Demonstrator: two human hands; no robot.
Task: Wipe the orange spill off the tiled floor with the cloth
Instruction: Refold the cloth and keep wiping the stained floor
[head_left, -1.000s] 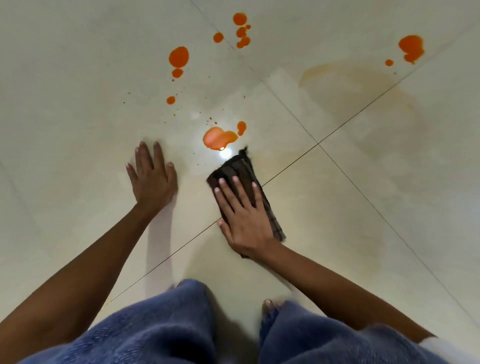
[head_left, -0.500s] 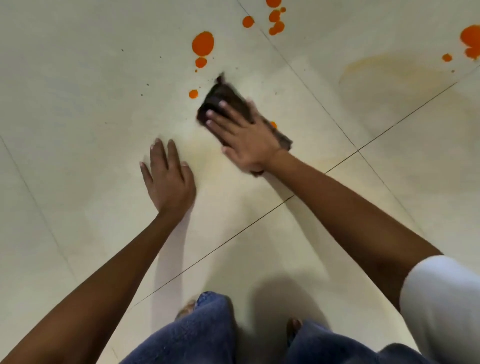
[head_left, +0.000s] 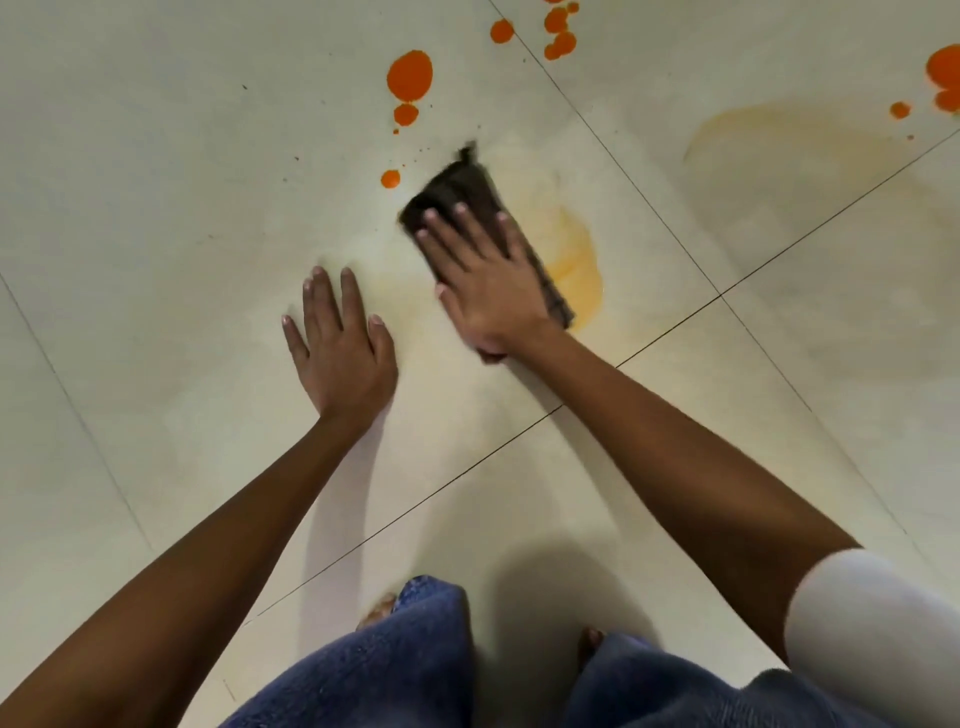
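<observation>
View from above of a pale tiled floor (head_left: 156, 182) with thin dark grout lines crossing the right half of the frame.

Just above centre, a dark brown folded cloth (head_left: 457, 184) lies flat on the floor. The right hand (head_left: 488, 283) presses down on it, fingers straight and slightly apart, palm covering most of it. Only the cloth's far end and a narrow strip along its right edge show. The far corner is blurred, and the right thumb cannot be made out.

The left hand (head_left: 340, 348) lies flat on bare tile just to the lower left of the cloth, fingers straight and a little apart, holding nothing.

The orange spill is scattered across the upper part of the frame. The largest drop (head_left: 409, 75) sits above the cloth with a smaller one below it. A small drop (head_left: 390, 178) lies just left of the cloth's far end. A cluster of drops (head_left: 558, 39) is cut off by the top edge, and more drops (head_left: 945, 67) are cut off at the upper right edge. A pale orange smear (head_left: 576, 260) touches the cloth's right side – a fainter yellowish stain (head_left: 769, 150) spreads in the upper right.

At the bottom, blue trousers (head_left: 405, 665) are cut off by the frame, with toes (head_left: 589, 636) partly hidden beneath them. A white sleeve (head_left: 872, 634) is cropped at the lower right.
</observation>
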